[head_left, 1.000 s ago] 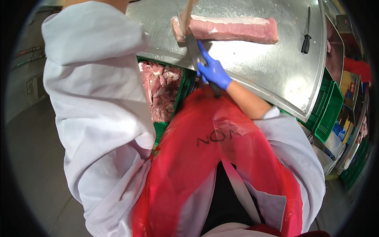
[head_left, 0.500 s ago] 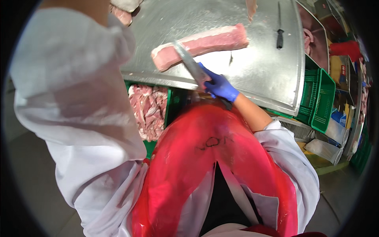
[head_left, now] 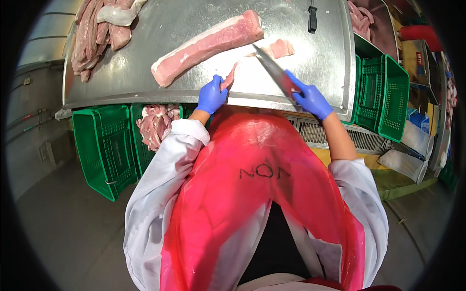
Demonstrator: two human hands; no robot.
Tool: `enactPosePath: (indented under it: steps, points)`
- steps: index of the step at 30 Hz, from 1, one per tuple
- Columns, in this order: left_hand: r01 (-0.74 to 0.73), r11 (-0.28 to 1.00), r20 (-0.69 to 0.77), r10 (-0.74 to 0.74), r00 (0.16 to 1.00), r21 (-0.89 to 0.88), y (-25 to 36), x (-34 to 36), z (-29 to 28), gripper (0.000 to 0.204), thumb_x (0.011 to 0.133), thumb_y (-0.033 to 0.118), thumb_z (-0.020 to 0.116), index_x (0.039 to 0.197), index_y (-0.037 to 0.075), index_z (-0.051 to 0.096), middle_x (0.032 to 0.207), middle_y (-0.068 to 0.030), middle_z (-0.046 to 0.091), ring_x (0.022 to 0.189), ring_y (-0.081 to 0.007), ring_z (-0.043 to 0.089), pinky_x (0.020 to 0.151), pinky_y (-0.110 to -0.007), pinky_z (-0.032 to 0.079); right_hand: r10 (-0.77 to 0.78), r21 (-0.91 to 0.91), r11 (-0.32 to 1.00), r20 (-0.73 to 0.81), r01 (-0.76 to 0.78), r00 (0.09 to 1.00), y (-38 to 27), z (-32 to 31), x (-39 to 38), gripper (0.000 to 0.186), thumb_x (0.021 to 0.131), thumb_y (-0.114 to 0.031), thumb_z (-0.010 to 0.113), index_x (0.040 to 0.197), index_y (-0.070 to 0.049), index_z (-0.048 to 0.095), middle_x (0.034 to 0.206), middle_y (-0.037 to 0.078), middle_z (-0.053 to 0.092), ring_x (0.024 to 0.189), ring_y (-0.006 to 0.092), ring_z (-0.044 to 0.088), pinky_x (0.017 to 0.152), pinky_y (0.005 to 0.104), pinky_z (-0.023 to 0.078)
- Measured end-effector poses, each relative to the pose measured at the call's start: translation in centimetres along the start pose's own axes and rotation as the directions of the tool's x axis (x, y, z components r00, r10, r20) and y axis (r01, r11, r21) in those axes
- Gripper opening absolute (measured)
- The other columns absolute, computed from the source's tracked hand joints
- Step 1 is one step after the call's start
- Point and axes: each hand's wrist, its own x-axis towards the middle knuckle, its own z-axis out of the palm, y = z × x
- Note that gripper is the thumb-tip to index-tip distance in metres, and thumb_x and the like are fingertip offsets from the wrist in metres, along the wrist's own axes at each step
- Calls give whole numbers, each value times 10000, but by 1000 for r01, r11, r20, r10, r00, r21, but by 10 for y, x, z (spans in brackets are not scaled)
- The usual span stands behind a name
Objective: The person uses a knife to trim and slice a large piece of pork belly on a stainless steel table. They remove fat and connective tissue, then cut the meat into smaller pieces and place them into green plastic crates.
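Observation:
My left hand [head_left: 212, 95], in a blue glove, is closed around the end of a thin strip of pale meat [head_left: 230, 79] at the table's near edge. Farther right lies a wider pink part of meat [head_left: 280, 49]; whether it joins the strip is hard to tell. My right hand [head_left: 312, 100], also blue-gloved, grips a knife whose long blade [head_left: 273, 68] points up and left, its tip beside the meat. Its handle is hidden in the fingers. Beyond both hands a long pink loin [head_left: 208, 47] with a whitish fat side rests slantwise, untouched.
Several meat pieces [head_left: 108, 30] are heaped at the steel table's [head_left: 145, 89] far left. A black-handled sharpening rod [head_left: 312, 19] lies far right. Green crates [head_left: 103, 145] stand below the left edge, one holding meat trimmings [head_left: 155, 125]. Another green crate [head_left: 394, 97] is at right.
My left hand has come down to the near edge and now holds the meat strip. The knife has moved off the loin to the right. The loin appears farther left and up.

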Motion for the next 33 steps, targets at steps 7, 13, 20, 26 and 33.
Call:
enactPosePath:
  steps: [7, 13, 20, 26, 33]
  points:
    - [66, 980, -43, -59, 997, 189, 22, -15, 4, 263, 932, 279, 572, 1073, 65, 512, 792, -219, 681, 701, -436, 664, 640, -547, 519, -152, -50, 981, 407, 188, 901, -35, 11, 51, 678, 927, -116, 510, 1572, -255, 356, 973, 207, 723, 798, 355, 701, 800, 443, 541]
    - [-88, 970, -8, 93, 996, 228, 51, -5, 16, 210, 900, 238, 616, 1011, 76, 543, 722, -208, 664, 656, -428, 661, 594, -536, 518, -342, -205, 876, 377, 437, 861, -59, 80, 135, 735, 929, -48, 444, 1589, -330, 287, 1174, 249, 675, 989, 408, 683, 906, 467, 518]
    - [222, 957, -435, -121, 892, 189, -1, 17, -51, 206, 907, 239, 604, 1012, 72, 545, 834, -252, 677, 761, -483, 656, 644, -566, 513, -258, -347, 839, 424, 418, 868, -23, 45, 110, 831, 872, -7, 463, 1588, -379, 263, 1015, 235, 704, 869, 393, 699, 844, 472, 537]
    - [502, 864, -573, -398, 716, 27, -109, -94, -146, 241, 881, 193, 645, 1023, 34, 533, 862, -232, 673, 825, -469, 664, 696, -525, 508, -337, 6, 937, 276, 350, 900, 10, 7, 63, 793, 919, -37, 497, 1612, -310, 227, 878, 177, 697, 734, 271, 693, 736, 394, 571]
    - [861, 455, -411, -757, 508, 227, -196, -247, -156, 857, 768, 331, 787, 1436, 7, 360, 1343, -270, 565, 1207, -436, 585, 1009, -494, 482, -43, 859, 497, -118, 123, 992, -30, 60, 144, 827, 942, -6, 535, 1636, -179, 120, 883, 84, 610, 624, 133, 589, 539, 264, 512]
